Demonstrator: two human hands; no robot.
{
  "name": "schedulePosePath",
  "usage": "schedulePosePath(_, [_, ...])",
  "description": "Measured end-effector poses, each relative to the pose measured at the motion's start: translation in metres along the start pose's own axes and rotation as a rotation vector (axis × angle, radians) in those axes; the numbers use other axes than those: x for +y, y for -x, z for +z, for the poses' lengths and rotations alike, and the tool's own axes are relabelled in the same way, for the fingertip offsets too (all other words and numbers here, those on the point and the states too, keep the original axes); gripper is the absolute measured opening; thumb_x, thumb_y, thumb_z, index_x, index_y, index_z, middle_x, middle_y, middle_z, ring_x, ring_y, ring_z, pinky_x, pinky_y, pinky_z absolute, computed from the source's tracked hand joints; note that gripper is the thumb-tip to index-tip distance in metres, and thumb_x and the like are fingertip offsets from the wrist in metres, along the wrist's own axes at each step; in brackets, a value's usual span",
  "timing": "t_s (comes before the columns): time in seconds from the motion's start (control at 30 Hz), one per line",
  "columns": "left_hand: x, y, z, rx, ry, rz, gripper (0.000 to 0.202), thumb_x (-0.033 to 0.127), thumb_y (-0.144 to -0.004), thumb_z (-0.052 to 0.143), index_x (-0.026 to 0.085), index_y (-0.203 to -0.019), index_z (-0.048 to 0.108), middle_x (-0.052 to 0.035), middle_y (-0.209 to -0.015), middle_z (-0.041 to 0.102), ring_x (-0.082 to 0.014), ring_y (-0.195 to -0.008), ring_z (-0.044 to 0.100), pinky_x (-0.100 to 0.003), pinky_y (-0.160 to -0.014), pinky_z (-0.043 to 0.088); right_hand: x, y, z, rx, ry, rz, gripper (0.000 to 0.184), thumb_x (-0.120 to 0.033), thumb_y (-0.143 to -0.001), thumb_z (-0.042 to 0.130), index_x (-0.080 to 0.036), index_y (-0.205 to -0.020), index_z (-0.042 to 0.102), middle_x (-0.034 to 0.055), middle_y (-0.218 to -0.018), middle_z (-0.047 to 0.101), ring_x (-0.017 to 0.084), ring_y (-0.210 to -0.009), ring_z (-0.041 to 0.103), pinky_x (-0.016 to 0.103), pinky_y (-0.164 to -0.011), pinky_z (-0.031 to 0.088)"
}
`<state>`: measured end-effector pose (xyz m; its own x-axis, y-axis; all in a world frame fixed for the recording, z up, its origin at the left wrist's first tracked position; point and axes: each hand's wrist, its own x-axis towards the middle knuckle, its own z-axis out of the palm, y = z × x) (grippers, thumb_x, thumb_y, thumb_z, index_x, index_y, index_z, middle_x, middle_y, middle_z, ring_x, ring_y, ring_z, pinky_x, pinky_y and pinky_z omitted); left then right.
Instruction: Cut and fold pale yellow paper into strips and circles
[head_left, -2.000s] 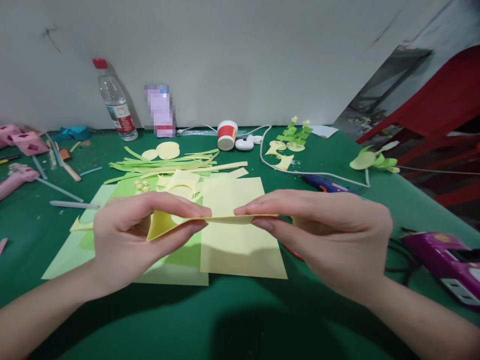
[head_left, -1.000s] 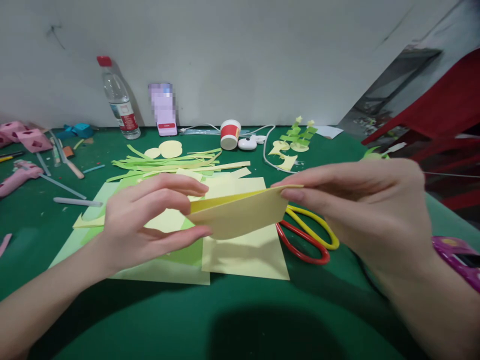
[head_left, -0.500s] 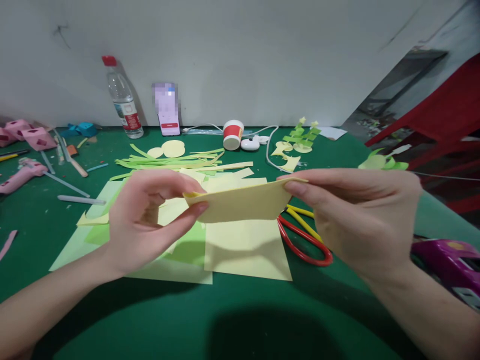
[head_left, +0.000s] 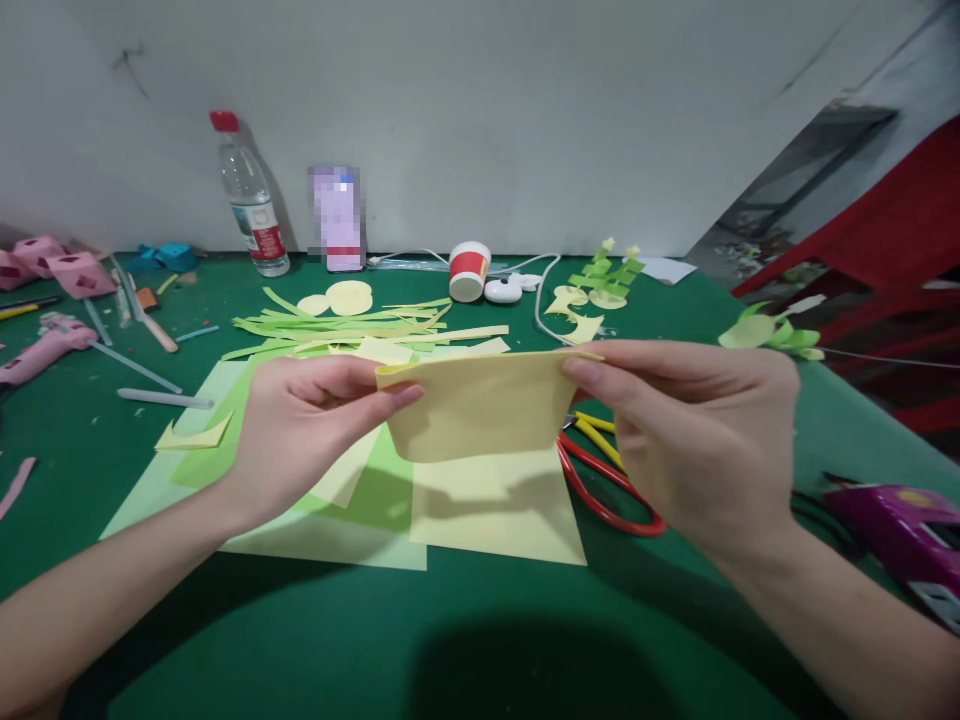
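Note:
Between my two hands a folded piece of pale yellow paper (head_left: 480, 410) is stretched in the air, its fold along the top. My left hand (head_left: 300, 430) pinches its left top corner between thumb and fingers. The right top corner is pinched by my right hand (head_left: 697, 430). Below it lies a flat yellow sheet (head_left: 495, 510) on the green table, beside overlapping light green sheets (head_left: 360, 550). Red-handled scissors (head_left: 615, 500) rest partly behind my right hand, with a yellow-handled tool (head_left: 598, 438) next to them.
Paper strips (head_left: 337, 330) and yellow discs (head_left: 350, 297) lie behind the sheets. At the wall stand a water bottle (head_left: 255, 215), a phone (head_left: 341, 220) and a paper cup (head_left: 469, 272). A pink glue gun (head_left: 49, 350) is left; a purple device (head_left: 892, 530) lies right.
The folded paper has tilted so more of its front face shows. Both hands have turned slightly, and my right hand has moved a little to the left.

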<state>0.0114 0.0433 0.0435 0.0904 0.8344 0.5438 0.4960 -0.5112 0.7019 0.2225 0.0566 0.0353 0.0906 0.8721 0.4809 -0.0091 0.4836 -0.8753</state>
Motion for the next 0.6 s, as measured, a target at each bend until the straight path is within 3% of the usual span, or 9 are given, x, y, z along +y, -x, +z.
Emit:
schedulePosePath(0.1, [-0.005, -0.003, -0.002, 0.001, 0.014, -0.050, 0.006, 0.020, -0.067, 0.069, 0.023, -0.071, 0.072, 0.0043, -0.062, 0.069, -0.0107, -0.054, 0.062, -0.014, -0.042, 0.047, 0.001, -0.005, -0.002, -0.041, 0.008, 0.044, 0.025, -0.005, -0.066, 0.065, -0.029, -0.069, 0.072, -0.0069, -0.058, 0.069, 0.006, -0.049, 0.058, 0.016, -0.047, 0.050])
schedulePosePath(0.2, [-0.007, -0.007, -0.004, -0.042, 0.021, -0.117, 0.010, 0.021, -0.066, 0.069, 0.024, -0.075, 0.073, 0.0023, -0.068, 0.070, -0.0123, -0.058, 0.063, -0.016, -0.045, 0.048, 0.001, -0.014, -0.006, -0.236, 0.127, 0.094, 0.014, -0.011, -0.067, 0.066, -0.025, -0.067, 0.071, -0.0053, -0.057, 0.067, 0.007, -0.049, 0.057, 0.016, -0.046, 0.049])
schedulePosePath(0.27, [-0.006, -0.010, -0.004, -0.151, -0.013, -0.174, 0.007, 0.022, -0.067, 0.067, 0.022, -0.071, 0.073, 0.0012, -0.063, 0.069, -0.0115, -0.053, 0.060, -0.015, -0.041, 0.044, 0.001, -0.018, -0.008, -0.428, 0.306, 0.097, 0.010, -0.013, -0.067, 0.064, -0.022, -0.071, 0.069, -0.0024, -0.068, 0.068, 0.010, -0.059, 0.060, 0.019, -0.051, 0.051])
schedulePosePath(0.37, [-0.001, -0.010, 0.004, -0.425, -0.062, -0.300, 0.013, 0.026, -0.069, 0.064, 0.018, -0.062, 0.071, 0.0019, -0.050, 0.062, -0.0071, -0.041, 0.048, -0.014, -0.034, 0.032, 0.001, -0.016, -0.003, -0.658, 0.502, 0.056, 0.012, -0.016, -0.070, 0.060, -0.020, -0.081, 0.065, 0.0022, -0.086, 0.068, 0.015, -0.076, 0.061, 0.025, -0.063, 0.051])
schedulePosePath(0.47, [0.004, -0.005, 0.015, -0.643, -0.030, -0.431, 0.019, 0.028, -0.071, 0.061, 0.015, -0.059, 0.068, 0.0048, -0.041, 0.049, -0.0038, -0.037, 0.033, -0.014, -0.032, 0.023, 0.002, -0.006, 0.005, -0.868, 0.520, 0.046, 0.010, -0.020, -0.076, 0.054, -0.018, -0.077, 0.064, 0.0022, -0.075, 0.067, 0.013, -0.064, 0.058, 0.025, -0.058, 0.047])
schedulePosePath(0.53, [0.006, -0.002, 0.020, -0.685, 0.012, -0.462, 0.021, 0.028, -0.071, 0.061, 0.014, -0.056, 0.064, 0.0062, -0.041, 0.041, -0.0033, -0.038, 0.028, -0.014, -0.033, 0.020, 0.002, -0.002, 0.008, -0.915, 0.502, 0.052, 0.014, -0.017, -0.078, 0.051, -0.017, -0.071, 0.064, 0.0011, -0.067, 0.066, 0.011, -0.056, 0.055, 0.023, -0.053, 0.044])
schedulePosePath(0.6, [0.007, -0.001, 0.022, -0.662, 0.045, -0.448, 0.025, 0.030, -0.072, 0.060, 0.013, -0.053, 0.060, 0.0067, -0.042, 0.037, -0.0032, -0.039, 0.026, -0.015, -0.033, 0.018, 0.001, -0.001, 0.009, -0.860, 0.459, 0.079, 0.015, -0.014, -0.077, 0.051, -0.016, -0.068, 0.063, 0.0006, -0.064, 0.065, 0.010, -0.054, 0.053, 0.022, -0.052, 0.043])
